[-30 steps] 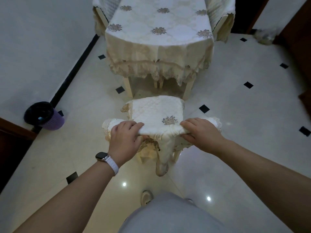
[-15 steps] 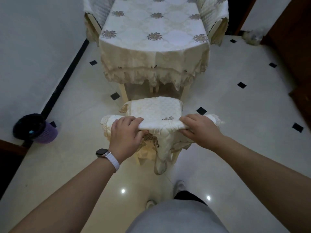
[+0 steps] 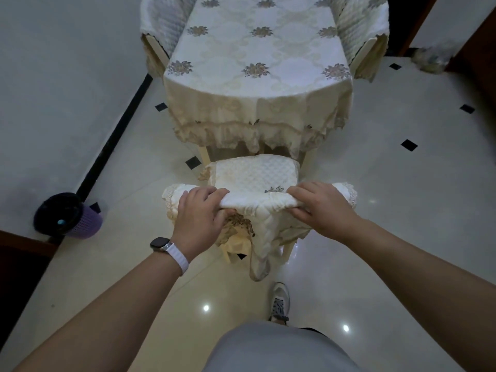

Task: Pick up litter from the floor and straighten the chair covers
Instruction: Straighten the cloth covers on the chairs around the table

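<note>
Two grips: left grip point(image 3: 200, 216), right grip point(image 3: 319, 208) clutch the chair cover point(image 3: 268, 224), wide apart
Top fold point(image 3: 257, 201): bunched, so likely tugged evenly

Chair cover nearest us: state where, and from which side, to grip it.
Probably grip the chair cover at its fold along the top of the chair, from behind, where the left hand and right hand hold it; draped there, it forms a roll.

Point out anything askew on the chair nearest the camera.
The chair cover is askew: its back flap hangs bunched and lopsided, with lace trim crumpled below the left hand and a loose strip dangling toward the floor. The right hand grips the top edge too.
</note>
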Available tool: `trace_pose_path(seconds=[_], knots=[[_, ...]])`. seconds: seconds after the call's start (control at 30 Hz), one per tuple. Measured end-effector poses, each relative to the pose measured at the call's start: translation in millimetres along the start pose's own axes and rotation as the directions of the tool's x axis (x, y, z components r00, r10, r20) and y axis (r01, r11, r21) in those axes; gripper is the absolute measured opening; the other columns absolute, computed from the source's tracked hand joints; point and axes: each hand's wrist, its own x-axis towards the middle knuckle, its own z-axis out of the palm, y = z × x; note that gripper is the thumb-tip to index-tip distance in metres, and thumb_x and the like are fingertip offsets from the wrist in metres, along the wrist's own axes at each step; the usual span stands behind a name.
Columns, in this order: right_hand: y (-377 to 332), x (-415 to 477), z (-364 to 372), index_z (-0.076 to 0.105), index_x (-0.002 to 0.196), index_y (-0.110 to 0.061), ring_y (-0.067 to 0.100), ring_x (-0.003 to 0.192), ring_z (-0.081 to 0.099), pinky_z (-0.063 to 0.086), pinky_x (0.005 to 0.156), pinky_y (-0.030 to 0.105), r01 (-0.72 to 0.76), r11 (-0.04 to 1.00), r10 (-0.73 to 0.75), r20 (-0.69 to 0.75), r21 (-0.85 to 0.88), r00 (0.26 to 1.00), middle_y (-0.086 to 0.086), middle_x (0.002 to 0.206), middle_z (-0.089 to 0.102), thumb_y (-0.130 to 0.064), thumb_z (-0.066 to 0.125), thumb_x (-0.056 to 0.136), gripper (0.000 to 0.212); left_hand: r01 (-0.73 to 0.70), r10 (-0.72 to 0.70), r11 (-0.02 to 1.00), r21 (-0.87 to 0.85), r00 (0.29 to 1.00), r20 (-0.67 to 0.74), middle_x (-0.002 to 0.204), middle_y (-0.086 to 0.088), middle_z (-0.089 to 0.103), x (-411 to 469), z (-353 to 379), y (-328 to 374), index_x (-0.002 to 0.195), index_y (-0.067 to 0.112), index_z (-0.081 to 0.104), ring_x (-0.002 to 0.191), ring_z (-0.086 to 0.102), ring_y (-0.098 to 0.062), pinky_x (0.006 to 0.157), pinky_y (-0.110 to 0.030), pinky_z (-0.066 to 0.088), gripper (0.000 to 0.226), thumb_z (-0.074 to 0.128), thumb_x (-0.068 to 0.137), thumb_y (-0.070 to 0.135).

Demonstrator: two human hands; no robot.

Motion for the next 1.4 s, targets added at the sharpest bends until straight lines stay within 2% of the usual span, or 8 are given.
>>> trace_pose_path(seconds=[0.27,0.47,0.6,0.7,0.83,0.93,1.23,1.4], knots=[[45,41,7,0.063,0.11,-0.02,0.027,0.082,0.06,0.046,0.068,0.036,-0.035,0.999,0.034,0.064,0.017,0.997,-0.001,0.096,0.065,-0.051,0.046,0.086,0.043,0.023,-0.023,1.0,0.017,0.999,0.033,0.114,-0.001,0.061,55,6,5,0.124,0.022,0.063,0.109,0.051,-0.026,0.1,-0.058,0.039,0.051,0.039,0.088,0.048],[58,75,6,0.063,0.109,-0.022,0.024,0.079,0.056,0.04,0.065,0.033,-0.046,0.999,0.046,0.093,-0.005,0.995,-0.003,0.095,0.063,-0.055,0.042,0.085,0.046,0.072,-0.071,0.997,0.006,0.997,-0.025,0.118,-0.003,0.062,88,9,-3,0.122,0.02,0.064,0.113,0.052,-0.026,0.101,-0.062,0.038,0.033,0.063,0.09,0.023],[63,90,10,0.063,0.112,-0.023,0.024,0.08,0.056,0.033,0.066,0.03,-0.048,0.999,0.049,0.109,-0.005,0.993,-0.004,0.098,0.063,-0.05,0.053,0.085,0.039,0.077,-0.077,0.997,0.003,0.997,0.006,0.118,-0.001,0.062,105,5,-10,0.121,0.021,0.064,0.112,0.053,-0.026,0.099,-0.059,0.04,0.041,0.047,0.088,0.038],[65,104,10,0.062,0.114,-0.024,0.023,0.082,0.056,0.032,0.068,0.03,-0.061,0.998,0.061,0.128,-0.009,0.99,-0.005,0.1,0.063,-0.054,0.042,0.085,0.047,0.071,-0.071,0.997,-0.021,0.997,-0.011,0.116,0.0,0.061,118,3,-18,0.121,0.021,0.064,0.112,0.051,-0.024,0.102,-0.059,0.038,0.046,0.041,0.087,0.043],[65,128,10,0.061,0.12,-0.024,0.024,0.09,0.056,0.03,0.071,0.029,-0.096,0.995,0.097,0.145,-0.016,0.985,-0.003,0.106,0.063,-0.044,0.059,0.087,0.038,0.035,-0.035,0.999,-0.014,0.999,-0.016,0.118,-0.003,0.062,143,-2,-32,0.122,0.02,0.064,0.113,0.052,-0.026,0.104,-0.062,0.036,0.033,0.061,0.09,0.029],[62,147,11,0.059,0.123,-0.026,0.023,0.095,0.056,0.03,0.073,0.029,-0.14,0.99,0.142,0.149,-0.028,0.979,-0.003,0.109,0.063,-0.043,0.061,0.089,0.038,0.015,-0.015,1.0,-0.01,1.0,-0.026,0.117,-0.003,0.062,163,-7,-45,0.121,0.02,0.065,0.114,0.053,-0.027,0.103,-0.062,0.036,0.033,0.067,0.089,0.025],[50,189,21,0.06,0.119,-0.024,0.026,0.09,0.058,0.04,0.069,0.033,-0.223,0.974,0.226,0.133,-0.037,0.965,0.001,0.102,0.063,-0.038,0.06,0.089,0.033,-0.049,0.049,0.999,-0.024,0.999,0.005,0.113,-0.002,0.064,209,-14,-85,0.119,0.022,0.066,0.111,0.055,-0.028,0.096,-0.06,0.041,0.034,0.063,0.087,0.034],[49,200,28,0.061,0.115,-0.022,0.024,0.085,0.058,0.04,0.064,0.032,-0.229,0.973,0.231,0.13,-0.031,0.964,-0.001,0.099,0.063,-0.04,0.061,0.09,0.031,-0.084,0.085,0.996,-0.026,0.996,0.038,0.11,-0.001,0.064,220,-15,-97,0.116,0.022,0.067,0.107,0.056,-0.029,0.094,-0.06,0.042,0.052,0.038,0.081,0.048]])
